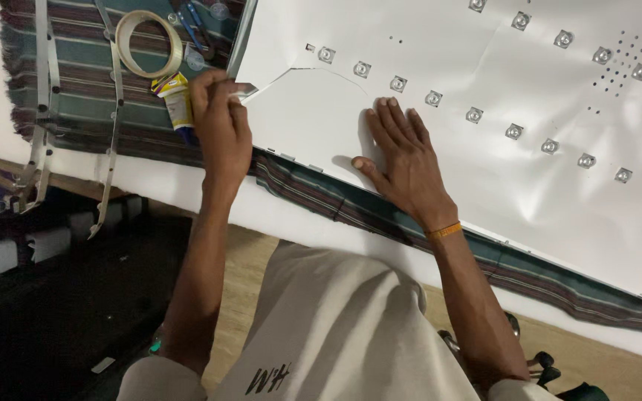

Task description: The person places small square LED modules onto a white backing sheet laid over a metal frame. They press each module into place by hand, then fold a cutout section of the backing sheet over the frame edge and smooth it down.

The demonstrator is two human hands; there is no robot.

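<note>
The right hand (406,160) lies flat, fingers spread, pressing the white reflector sheet (484,89) near its lower-left corner. The left hand (221,122) pinches the torn corner flap (247,90), beside a glue tube (177,104) and tape roll (148,43). The sheet looks thin, light, easily creased; best held by its edge.
</note>
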